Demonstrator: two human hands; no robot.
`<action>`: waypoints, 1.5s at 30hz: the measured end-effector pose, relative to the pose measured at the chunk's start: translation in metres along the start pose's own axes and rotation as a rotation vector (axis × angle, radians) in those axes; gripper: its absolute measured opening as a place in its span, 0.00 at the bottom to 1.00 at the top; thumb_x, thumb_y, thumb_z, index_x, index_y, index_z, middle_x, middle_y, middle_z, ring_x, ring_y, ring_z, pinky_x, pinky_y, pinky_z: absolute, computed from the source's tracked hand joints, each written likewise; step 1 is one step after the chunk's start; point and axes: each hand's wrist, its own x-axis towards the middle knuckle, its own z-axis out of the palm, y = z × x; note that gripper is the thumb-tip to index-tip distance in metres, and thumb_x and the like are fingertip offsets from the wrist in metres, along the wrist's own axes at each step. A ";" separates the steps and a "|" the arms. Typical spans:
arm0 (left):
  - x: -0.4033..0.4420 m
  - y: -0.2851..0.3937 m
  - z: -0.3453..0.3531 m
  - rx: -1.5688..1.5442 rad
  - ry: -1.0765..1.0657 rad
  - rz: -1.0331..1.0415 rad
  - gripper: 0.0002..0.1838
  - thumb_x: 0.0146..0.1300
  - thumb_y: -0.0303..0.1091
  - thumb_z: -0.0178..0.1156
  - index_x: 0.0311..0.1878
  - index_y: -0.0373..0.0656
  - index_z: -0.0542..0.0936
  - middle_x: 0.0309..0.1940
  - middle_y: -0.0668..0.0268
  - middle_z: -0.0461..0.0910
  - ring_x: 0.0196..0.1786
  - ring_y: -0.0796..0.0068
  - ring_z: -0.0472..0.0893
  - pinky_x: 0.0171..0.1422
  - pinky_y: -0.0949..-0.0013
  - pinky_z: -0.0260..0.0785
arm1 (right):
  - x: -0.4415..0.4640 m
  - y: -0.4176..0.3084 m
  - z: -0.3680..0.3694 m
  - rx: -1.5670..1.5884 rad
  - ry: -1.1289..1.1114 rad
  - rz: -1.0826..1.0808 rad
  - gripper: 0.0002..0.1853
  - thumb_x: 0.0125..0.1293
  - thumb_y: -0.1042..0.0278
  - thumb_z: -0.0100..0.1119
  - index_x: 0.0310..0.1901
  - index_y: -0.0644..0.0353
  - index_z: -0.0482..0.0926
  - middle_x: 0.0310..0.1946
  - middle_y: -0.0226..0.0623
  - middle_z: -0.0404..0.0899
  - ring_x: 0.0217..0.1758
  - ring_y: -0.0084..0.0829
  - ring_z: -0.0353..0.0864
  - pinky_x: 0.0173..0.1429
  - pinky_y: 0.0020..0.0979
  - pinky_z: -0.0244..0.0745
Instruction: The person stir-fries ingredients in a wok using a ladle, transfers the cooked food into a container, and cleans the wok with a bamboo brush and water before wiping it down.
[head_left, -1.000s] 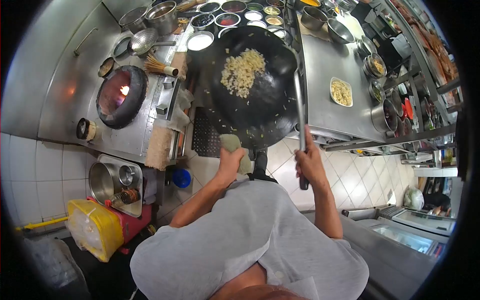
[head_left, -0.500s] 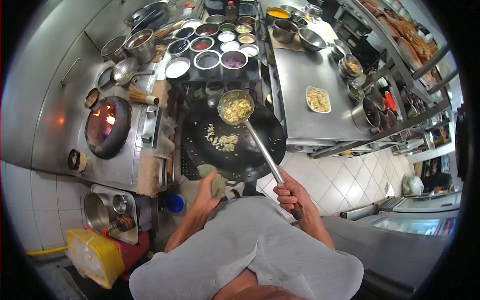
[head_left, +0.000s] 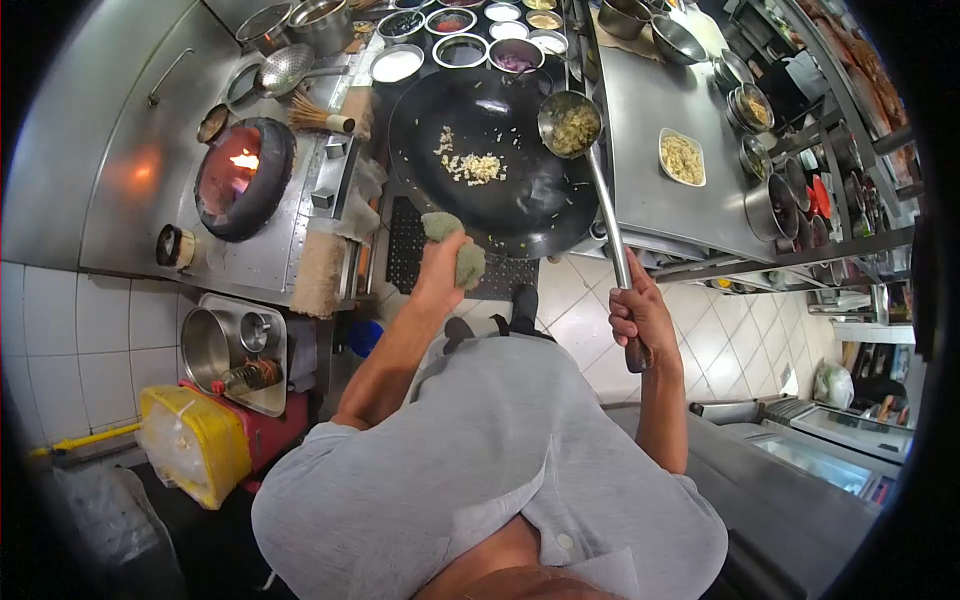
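Note:
My left hand (head_left: 440, 268) is closed around a folded green cloth (head_left: 470, 266) at the near edge of a large black wok (head_left: 535, 205). Whether the cloth wraps a wok handle is hidden. Fingers of my right hand (head_left: 643, 315) wrap round the long handle of a metal ladle (head_left: 610, 215). Its bowl hangs over the wok's right side and holds a heap of fried rice (head_left: 576, 130). More loose rice (head_left: 475, 168) lies in the wok, left of its middle, with stray grains scattered round it.
A white dish of fried rice (head_left: 682, 158) rests on the steel counter (head_left: 640, 110) at right. Ingredient bowls (head_left: 461, 50) stand beyond the wok. At left, flames rise in a round burner (head_left: 245, 180), near a bamboo brush (head_left: 320, 115) and a strainer (head_left: 284, 70).
The ladle with its rice has swung right, from over the wok's far middle toward its right side and the counter. My left hand stays on the cloth. My view has tilted downward.

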 end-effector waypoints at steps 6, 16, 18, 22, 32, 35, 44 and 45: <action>-0.018 -0.011 0.007 0.047 0.052 0.348 0.09 0.52 0.20 0.55 0.37 0.43 0.73 0.29 0.69 0.72 0.29 0.77 0.75 0.31 0.68 0.69 | 0.015 0.021 0.008 -0.122 0.016 0.107 0.42 0.63 0.82 0.46 0.77 0.42 0.45 0.19 0.25 0.62 0.11 0.15 0.59 0.14 0.21 0.62; 0.011 -0.027 -0.023 0.016 0.123 0.221 0.06 0.56 0.26 0.59 0.38 0.45 0.75 0.29 0.70 0.74 0.29 0.75 0.76 0.29 0.68 0.69 | -0.006 0.065 0.010 1.061 -0.455 0.610 0.29 0.70 0.76 0.38 0.73 0.46 0.59 0.21 0.26 0.62 0.10 0.13 0.60 0.11 0.21 0.65; 0.009 -0.027 -0.028 0.062 0.100 0.203 0.04 0.58 0.30 0.59 0.37 0.48 0.76 0.28 0.70 0.75 0.27 0.76 0.76 0.29 0.68 0.68 | -0.004 0.072 0.004 1.169 -0.434 0.604 0.27 0.71 0.75 0.37 0.71 0.51 0.61 0.22 0.27 0.64 0.10 0.13 0.61 0.11 0.20 0.66; 0.022 -0.029 -0.060 0.054 0.177 -0.032 0.08 0.62 0.43 0.57 0.36 0.51 0.77 0.24 0.70 0.76 0.21 0.75 0.75 0.23 0.69 0.66 | -0.009 0.073 -0.004 1.119 -0.442 0.439 0.27 0.72 0.75 0.36 0.72 0.50 0.60 0.22 0.29 0.63 0.12 0.13 0.62 0.12 0.20 0.67; 0.032 -0.033 -0.057 -0.098 0.163 -0.187 0.05 0.58 0.39 0.55 0.30 0.52 0.73 0.18 0.72 0.71 0.16 0.74 0.71 0.18 0.72 0.59 | -0.005 0.014 -0.092 0.644 0.083 -0.267 0.33 0.71 0.74 0.37 0.75 0.36 0.49 0.20 0.22 0.59 0.10 0.10 0.55 0.11 0.17 0.60; 0.034 -0.032 -0.051 -0.092 0.173 -0.181 0.04 0.57 0.39 0.56 0.30 0.52 0.73 0.18 0.72 0.71 0.16 0.73 0.71 0.18 0.73 0.60 | 0.011 -0.014 -0.117 0.505 0.186 -0.310 0.35 0.69 0.75 0.40 0.75 0.36 0.47 0.20 0.21 0.59 0.11 0.11 0.55 0.12 0.17 0.60; 0.041 -0.030 -0.031 -0.133 0.248 -0.238 0.06 0.56 0.40 0.57 0.32 0.49 0.75 0.19 0.68 0.72 0.18 0.72 0.72 0.19 0.73 0.61 | 0.040 -0.029 -0.154 0.471 0.266 -0.197 0.35 0.69 0.74 0.46 0.75 0.37 0.50 0.20 0.21 0.60 0.12 0.11 0.56 0.13 0.17 0.59; 0.041 -0.029 -0.029 -0.137 0.254 -0.257 0.06 0.56 0.40 0.57 0.32 0.49 0.75 0.19 0.68 0.72 0.18 0.72 0.72 0.19 0.73 0.61 | 0.037 -0.032 -0.153 0.475 0.267 -0.192 0.35 0.69 0.74 0.46 0.75 0.37 0.50 0.20 0.21 0.60 0.12 0.11 0.56 0.13 0.17 0.59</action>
